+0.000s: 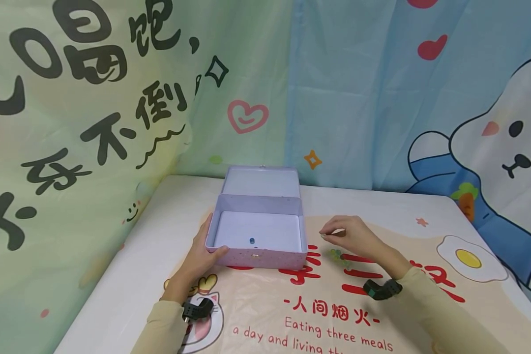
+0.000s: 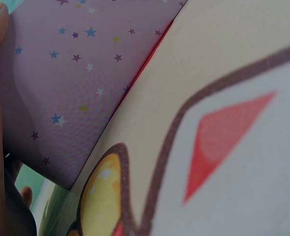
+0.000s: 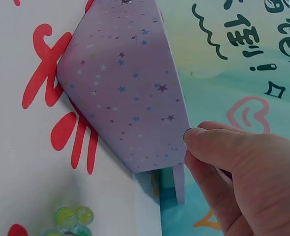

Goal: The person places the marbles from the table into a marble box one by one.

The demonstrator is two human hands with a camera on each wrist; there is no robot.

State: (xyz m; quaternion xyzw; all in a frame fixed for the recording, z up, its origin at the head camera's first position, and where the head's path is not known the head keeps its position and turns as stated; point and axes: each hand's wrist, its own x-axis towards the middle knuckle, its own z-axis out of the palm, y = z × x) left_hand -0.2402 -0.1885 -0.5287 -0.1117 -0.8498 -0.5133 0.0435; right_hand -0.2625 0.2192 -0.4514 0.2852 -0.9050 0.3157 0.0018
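Observation:
A lilac tin box (image 1: 261,258) with small stars stands on the table, its lid (image 1: 263,181) tipped back. Inside lies a small blue marble (image 1: 252,241) close to the front wall. My left hand (image 1: 201,253) grips the box's left front corner, thumb over the front rim and fingers along the side. To the right of the box, my right hand (image 1: 351,236) is raised with thumb and forefinger pinched together. A small glassy marble (image 3: 186,135) shows at their tips, mostly hidden. Below that hand, several green and clear marbles (image 3: 66,216) lie in a cluster on the mat.
A beige printed mat (image 1: 248,300) with red lettering covers much of the white table (image 1: 115,275). Printed curtains (image 1: 332,98) hang behind and to the left of it. Dark camera straps (image 1: 382,290) sit on both wrists.

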